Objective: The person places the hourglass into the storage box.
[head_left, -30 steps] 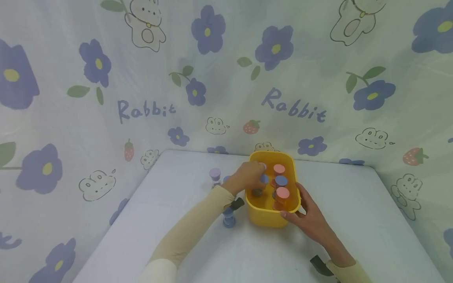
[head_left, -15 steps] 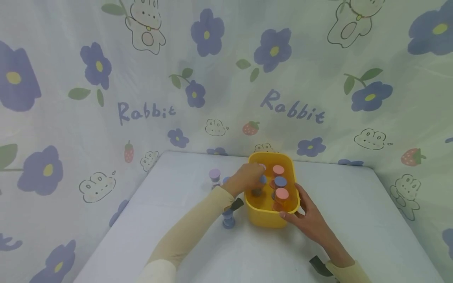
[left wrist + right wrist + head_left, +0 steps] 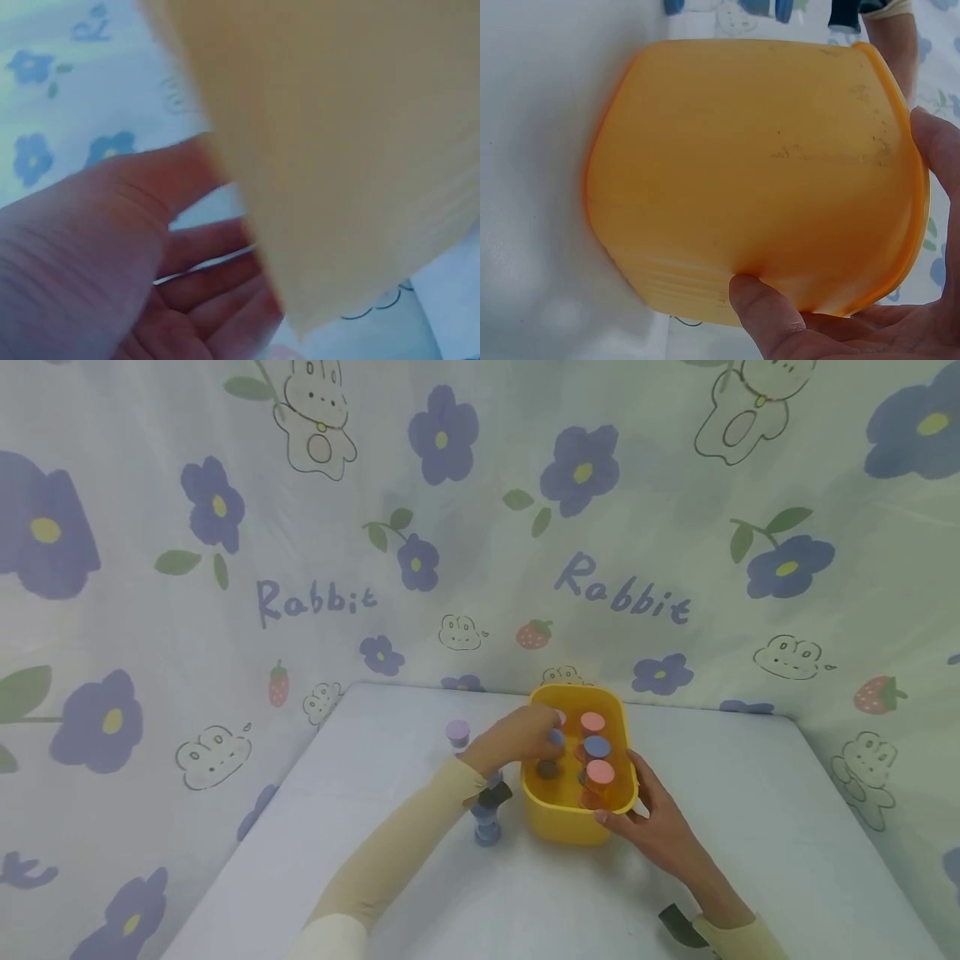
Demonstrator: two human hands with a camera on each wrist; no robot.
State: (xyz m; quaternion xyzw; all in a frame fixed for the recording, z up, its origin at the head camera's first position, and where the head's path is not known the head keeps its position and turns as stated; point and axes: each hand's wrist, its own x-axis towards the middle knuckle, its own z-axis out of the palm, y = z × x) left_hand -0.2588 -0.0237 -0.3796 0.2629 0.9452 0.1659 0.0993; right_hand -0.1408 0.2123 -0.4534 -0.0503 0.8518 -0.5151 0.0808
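One yellow bin (image 3: 568, 825) sits left of the right hand (image 3: 660, 828), which grips its near corner. The left hand (image 3: 527, 733) reaches inside, beside one blue cap (image 3: 556, 737) (fingertips covered, so I cannot tell its hold). Right of it: two pink caps (image 3: 600, 772), a second blue cap (image 3: 597, 747). Beyond its wrist, one lilac-topped piece (image 3: 458, 732); nearer, one blue piece (image 3: 487, 832), partly behind the strap (image 3: 496, 794).

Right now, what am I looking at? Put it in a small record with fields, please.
Container: yellow bin on a white table
Left grip: reaches into the bin; whether it holds anything is unclear
Right grip: holds the bin's near right corner
Right row in bin: two pink-topped pieces, a blue-topped piece between them
Outside, to the left: at least a purple-topped piece and a blue piece
Backdrop: printed with flowers and "Rabbit"
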